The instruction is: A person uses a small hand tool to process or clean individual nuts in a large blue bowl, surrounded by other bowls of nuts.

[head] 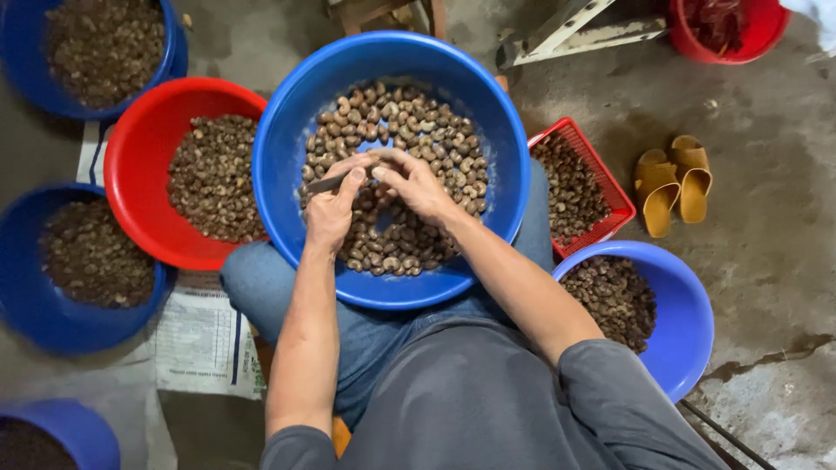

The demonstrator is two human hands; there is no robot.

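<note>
Seated on the floor, large blue basin point(287, 130) resting on the lap, part-filled with brown nuts point(418, 130). Left hand point(331, 213) over the basin's middle, fingers closed round a small metal blade point(324, 184) pointing left. Right hand point(416, 184) just beside it, fingertips pinched together on something too small to tell, touching the left thumb. Left of the basin, a red basin point(139, 148) of nuts; farther left, two more blue basins point(26, 296). To the right, a red mesh basket point(579, 135) and a near blue basin point(688, 322). Far right, yellow sandals point(672, 181) on the concrete floor point(766, 104).
</note>
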